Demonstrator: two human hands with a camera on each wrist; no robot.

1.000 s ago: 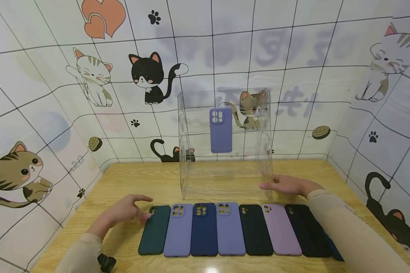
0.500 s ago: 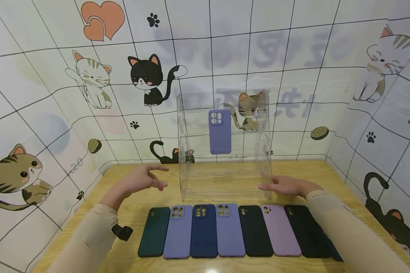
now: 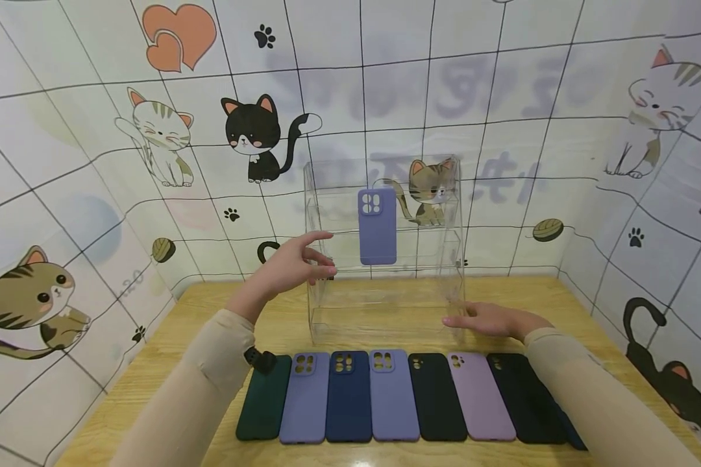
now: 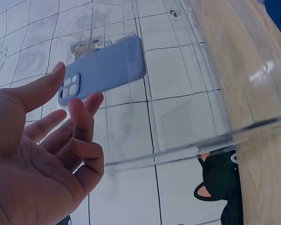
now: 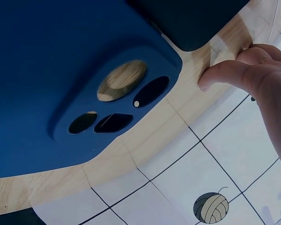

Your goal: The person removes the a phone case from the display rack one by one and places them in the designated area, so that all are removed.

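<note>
A clear stepped display rack (image 3: 385, 299) stands on the table, and one lavender phone case (image 3: 378, 233) leans upright on an upper tier. My left hand (image 3: 291, 267) is raised at the rack's left side, holding nothing, with its fingers loosely bent. In the left wrist view, the thumb tip overlaps the camera end of the lavender case (image 4: 107, 68). My right hand (image 3: 496, 319) grips the rack's lower right side, thumb toward the front. Close to the right wrist camera, a dark blue phone case (image 5: 51, 56) fills much of the view.
In front of the rack lies a row of phone cases: a dark green case (image 3: 263, 402), a lavender case (image 3: 305, 405), a navy case (image 3: 349, 405), a pink-purple case (image 3: 481, 399) and several others. My right sleeve (image 3: 596, 389) covers the row's right end. A cat-patterned wall sheet (image 3: 514, 246) rises behind.
My left hand has left the dark green case, moving up and right to the rack's left side with nothing in it. The right hand has stayed at the rack.
</note>
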